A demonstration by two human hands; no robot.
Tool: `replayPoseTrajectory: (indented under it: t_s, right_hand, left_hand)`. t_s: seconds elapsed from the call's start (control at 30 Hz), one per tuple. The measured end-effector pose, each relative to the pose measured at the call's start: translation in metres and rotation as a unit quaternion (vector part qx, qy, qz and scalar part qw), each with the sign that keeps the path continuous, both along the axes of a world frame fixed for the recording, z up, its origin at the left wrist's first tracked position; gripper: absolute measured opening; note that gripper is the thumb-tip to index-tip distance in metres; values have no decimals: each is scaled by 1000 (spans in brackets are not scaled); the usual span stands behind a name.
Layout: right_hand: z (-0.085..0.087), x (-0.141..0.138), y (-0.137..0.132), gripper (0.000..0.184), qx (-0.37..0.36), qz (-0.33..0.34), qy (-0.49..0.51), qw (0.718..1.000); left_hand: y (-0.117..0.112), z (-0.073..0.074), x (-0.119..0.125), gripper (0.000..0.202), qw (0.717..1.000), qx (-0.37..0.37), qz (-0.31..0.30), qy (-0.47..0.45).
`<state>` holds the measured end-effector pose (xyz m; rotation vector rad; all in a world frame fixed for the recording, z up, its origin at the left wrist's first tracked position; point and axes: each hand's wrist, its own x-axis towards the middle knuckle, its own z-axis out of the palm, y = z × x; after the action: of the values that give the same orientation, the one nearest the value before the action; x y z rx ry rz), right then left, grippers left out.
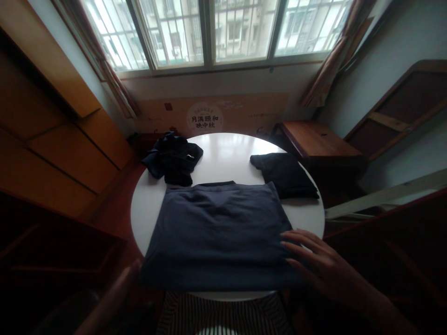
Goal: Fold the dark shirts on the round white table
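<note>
A dark blue-grey shirt (220,232) lies spread in a folded, roughly rectangular shape on the round white table (226,153), its neckline at the far edge and its near edge close to my body. My right hand (317,260) is at the shirt's right side, fingers stretched out and apart, the tips touching or just over the cloth edge. At the near left corner of the shirt is my left hand (127,279); its fingers are dark and mostly hidden, so their grip does not show.
A crumpled black garment (174,158) lies at the table's back left. A folded black garment (284,174) rests at the right, next to the shirt. Beyond stands a low wooden table (321,137). Orange-brown cabinets (66,149) line the left, and barred windows are ahead.
</note>
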<state>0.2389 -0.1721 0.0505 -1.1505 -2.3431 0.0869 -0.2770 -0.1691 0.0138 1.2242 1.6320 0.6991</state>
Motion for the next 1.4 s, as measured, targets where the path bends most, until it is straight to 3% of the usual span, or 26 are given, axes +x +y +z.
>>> replayPoseTrajectory:
  t_s: [0.1,0.2,0.27,0.37,0.43,0.5,0.6,0.67,0.73,0.83,0.9,0.97,1.03,1.13,1.2,1.3,1.4]
  right_hand:
    - [17,-44,35,27,-95,43,102,989]
    - [27,-89,70,32,-234,92,195,948]
    - [26,-116,92,42,-352,103,264,892]
    - [19,-147,119,59,-525,80,353,770]
    - [15,-157,131,70,-591,52,406,695]
    - [16,-158,136,80,-620,42,459,634]
    - [25,-143,135,86,-608,55,522,596]
    - [30,-126,133,81,-587,50,537,604]
    - [29,-106,130,76,-571,33,544,614]
    - [20,-76,119,78,-537,-22,557,633]
    - [12,-57,102,82,-516,-61,526,674]
    - [6,-42,81,92,-499,-100,452,733]
    - [1,-32,60,97,-470,-129,361,795]
    - [-2,-28,41,78,-404,-126,283,861]
    - [-1,-32,38,57,-384,-106,273,875]
    - [2,-42,39,41,-393,-93,289,868]
    - [8,-50,37,47,-414,-86,331,843]
  left_hand:
    - [4,12,21,62,999,-38,31,-18]
    - [9,25,32,48,998,32,54,7]
    - [14,33,41,45,994,89,67,7]
    - [27,43,71,39,982,167,82,3]
    - [42,48,102,33,965,254,69,-1]
    - [59,54,139,27,933,360,-2,-12]
    - [84,63,199,18,869,417,-261,-61]
    - [97,66,237,15,811,402,-414,-95]
    - [105,64,268,13,769,386,-500,-98]
    - [106,56,287,22,726,377,-570,-80]
    - [101,49,279,23,710,388,-585,-61]
    - [97,43,254,16,735,392,-553,-16]
    - [98,39,220,26,811,372,-448,50]
    - [115,35,170,35,925,264,-246,121]
    - [133,33,150,43,964,156,-182,112]
    - [158,28,145,57,982,24,-182,53]
    - [172,22,160,53,982,22,-185,-38]
